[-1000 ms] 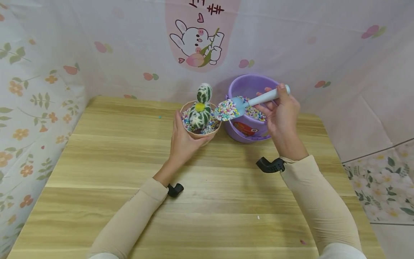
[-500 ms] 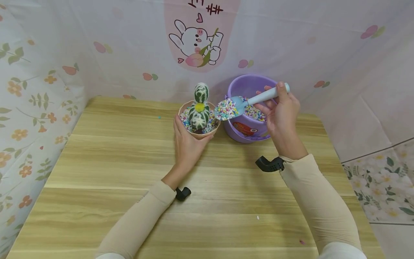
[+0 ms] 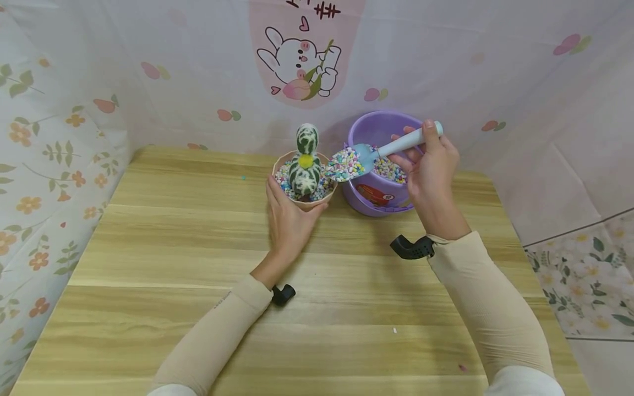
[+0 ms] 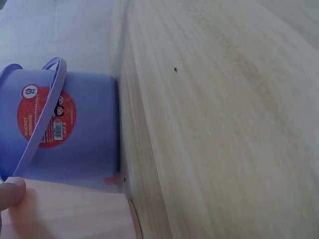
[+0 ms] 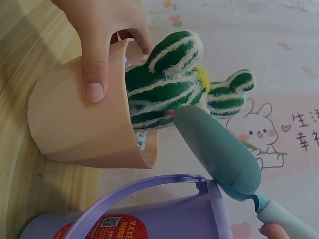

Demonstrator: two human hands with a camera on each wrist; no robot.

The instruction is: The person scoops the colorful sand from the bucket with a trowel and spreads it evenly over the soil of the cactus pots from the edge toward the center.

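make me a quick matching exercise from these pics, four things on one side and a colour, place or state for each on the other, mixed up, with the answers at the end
Things:
1. scoop
2. pot
3. bucket
4. cactus

Descriptions:
A. purple, with a red label on its side
B. green and white, with a yellow tuft
C. held in the right hand, loaded with coloured bits
D. peach, gripped by the left hand

Right pairs: 1-C, 2-D, 3-A, 4-B
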